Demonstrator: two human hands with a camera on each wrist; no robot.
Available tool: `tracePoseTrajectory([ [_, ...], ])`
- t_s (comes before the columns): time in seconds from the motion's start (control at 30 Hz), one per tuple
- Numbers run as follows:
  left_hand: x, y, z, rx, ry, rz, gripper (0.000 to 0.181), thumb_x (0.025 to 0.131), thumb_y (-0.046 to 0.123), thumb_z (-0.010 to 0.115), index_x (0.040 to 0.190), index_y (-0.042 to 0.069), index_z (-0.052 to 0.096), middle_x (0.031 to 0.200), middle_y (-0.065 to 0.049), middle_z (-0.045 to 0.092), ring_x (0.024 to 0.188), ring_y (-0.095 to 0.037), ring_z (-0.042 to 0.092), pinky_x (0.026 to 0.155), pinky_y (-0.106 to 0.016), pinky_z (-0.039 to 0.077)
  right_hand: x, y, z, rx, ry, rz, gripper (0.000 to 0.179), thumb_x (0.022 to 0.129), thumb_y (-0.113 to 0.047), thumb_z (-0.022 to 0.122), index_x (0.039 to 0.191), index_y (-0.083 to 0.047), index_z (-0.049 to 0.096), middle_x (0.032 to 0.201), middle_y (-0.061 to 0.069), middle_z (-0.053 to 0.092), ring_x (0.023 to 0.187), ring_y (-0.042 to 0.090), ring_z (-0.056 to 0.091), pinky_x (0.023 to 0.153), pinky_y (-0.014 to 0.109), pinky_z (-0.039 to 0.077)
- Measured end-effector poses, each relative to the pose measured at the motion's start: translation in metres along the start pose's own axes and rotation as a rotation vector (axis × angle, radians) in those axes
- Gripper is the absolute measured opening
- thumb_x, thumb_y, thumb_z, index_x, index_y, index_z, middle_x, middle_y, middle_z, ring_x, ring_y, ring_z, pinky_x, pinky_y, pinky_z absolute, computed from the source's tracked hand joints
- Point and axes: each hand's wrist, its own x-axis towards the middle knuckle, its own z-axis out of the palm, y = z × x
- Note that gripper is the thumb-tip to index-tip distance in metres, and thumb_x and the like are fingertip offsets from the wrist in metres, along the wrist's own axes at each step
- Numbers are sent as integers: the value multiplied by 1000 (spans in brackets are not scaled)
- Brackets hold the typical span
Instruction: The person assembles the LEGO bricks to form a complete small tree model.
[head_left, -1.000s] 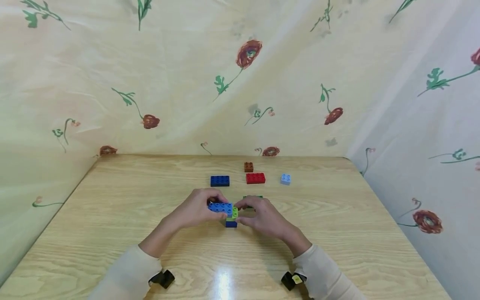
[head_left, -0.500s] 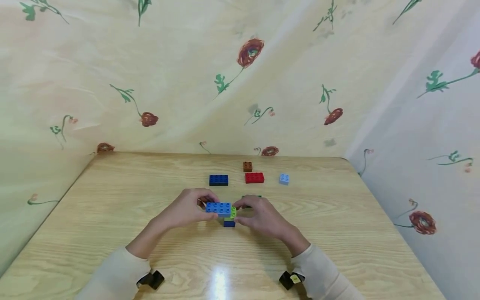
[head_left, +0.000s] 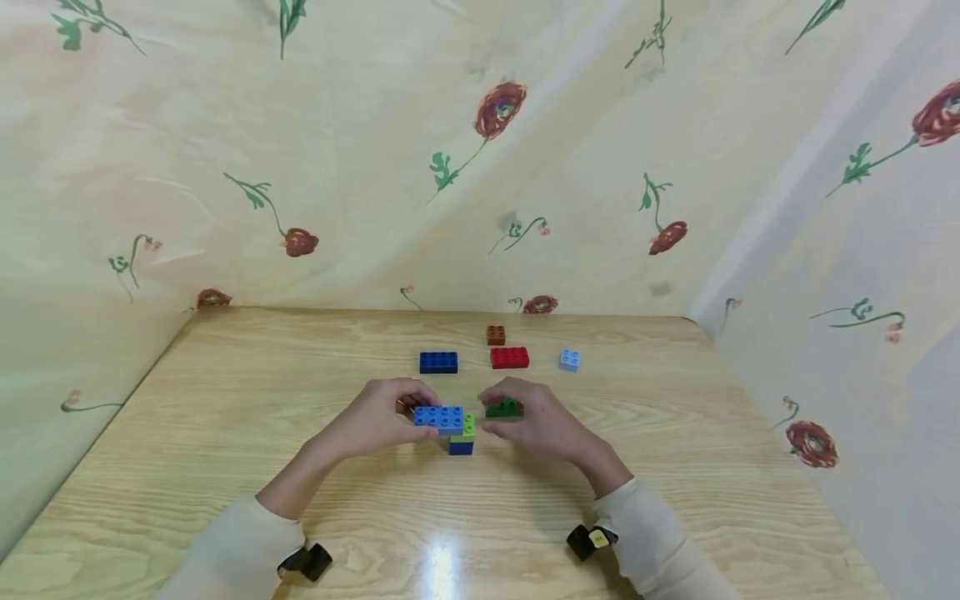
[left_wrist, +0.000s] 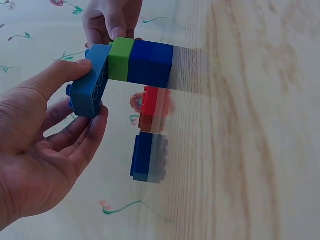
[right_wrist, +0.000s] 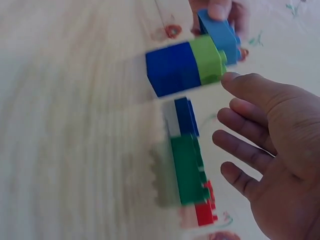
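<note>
My left hand (head_left: 386,414) pinches a medium-blue brick (head_left: 438,418) between thumb and fingers. One end of that brick sits at the top of a small stack, and the rest juts out to the left. Directly below it is a lime-green brick (left_wrist: 121,59), with dark blue (left_wrist: 150,62) under that, down on the table. Just right of the stack, my right hand (head_left: 536,421) has its fingers apart and holds nothing. Its thumb tip lies close to the lime-green brick in the right wrist view; whether they touch I cannot tell. A green brick (right_wrist: 189,170) lies behind this hand.
Farther back on the wooden table (head_left: 300,358) lie a dark blue brick (head_left: 438,362), a red brick (head_left: 510,357), a small brown brick (head_left: 496,335) and a small light blue brick (head_left: 569,360). A flowered cloth (head_left: 360,150) hangs behind the table.
My right hand has drawn off the stack to the right, uncovering more of the green brick. My left hand's grip on the medium-blue brick has shifted slightly to the left.
</note>
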Motion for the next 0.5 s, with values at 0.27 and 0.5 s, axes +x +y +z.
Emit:
tracePoseTrajectory([
  [0.27,-2,-1,1,6,-3,-3,31,86,26,85,113,19,73,108,2,72,95,-15,63,81,-26,56,4,27,-15,-55,86,139,37,92,-19,79,127,-9,71,121,6,73,113,27,62,91,44,54],
  [0.5,-4,0,1,6,-7,-4,31,86,27,85,114,19,73,109,2,72,96,-15,63,81,-26,56,2,46,-17,-3,22,203,37,91,-19,80,126,-9,71,119,5,73,108,24,60,89,37,52],
])
